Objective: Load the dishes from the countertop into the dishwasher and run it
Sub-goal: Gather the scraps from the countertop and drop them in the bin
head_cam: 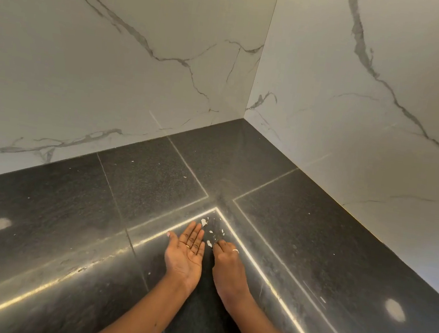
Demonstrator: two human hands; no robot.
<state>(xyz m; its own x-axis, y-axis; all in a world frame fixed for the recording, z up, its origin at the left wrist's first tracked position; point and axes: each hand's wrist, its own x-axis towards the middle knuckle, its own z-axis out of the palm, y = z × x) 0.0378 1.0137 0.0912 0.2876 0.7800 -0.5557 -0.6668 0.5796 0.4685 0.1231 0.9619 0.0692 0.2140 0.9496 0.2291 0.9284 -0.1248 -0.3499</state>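
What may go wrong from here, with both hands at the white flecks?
One: if the white flecks are loose, the right hand may flick them past the open left hand, and they drop. Two: the counter looks dusty; hands touching it may pick up grit.

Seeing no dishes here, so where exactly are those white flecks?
Head view, centre: the white flecks lie just inside the inner corner of the countertop, between the fingers of the left hand and the right hand.
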